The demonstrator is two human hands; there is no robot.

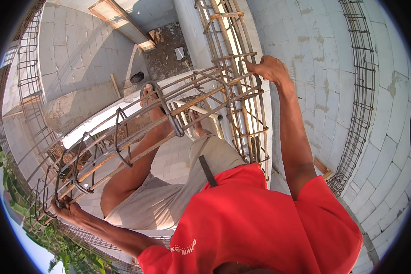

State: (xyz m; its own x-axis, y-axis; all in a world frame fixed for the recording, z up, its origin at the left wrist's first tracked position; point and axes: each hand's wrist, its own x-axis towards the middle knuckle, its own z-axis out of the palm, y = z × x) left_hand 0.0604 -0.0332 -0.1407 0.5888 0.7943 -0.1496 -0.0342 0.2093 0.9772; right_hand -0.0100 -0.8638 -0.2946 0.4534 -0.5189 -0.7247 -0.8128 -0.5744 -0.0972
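A long rebar cage (pixel 192 103) of rusty bars and dark square stirrups slopes across in front of me, from the lower left to the upper middle. There it meets an upright rebar cage (pixel 229 58), its bars crossing between the other's. My left hand (pixel 66 210) is closed around the near left end of the sloping cage, fingers partly hidden behind the bars. With my arm stretched far out, my right hand (pixel 271 71) grips the upright cage close to the joint. Its fingertips are partly hidden. My bare feet show beyond and below the sloping cage.
Pale block walls (pixel 306 82) rise on the right, with another upright rebar cage (pixel 360 82) against them. Below lie a dirt floor (pixel 164 59) and a wooden formwork panel (pixel 118 20). A pipe end (pixel 219 117) sits by my feet. Green plants (pixel 13 192) grow at the left.
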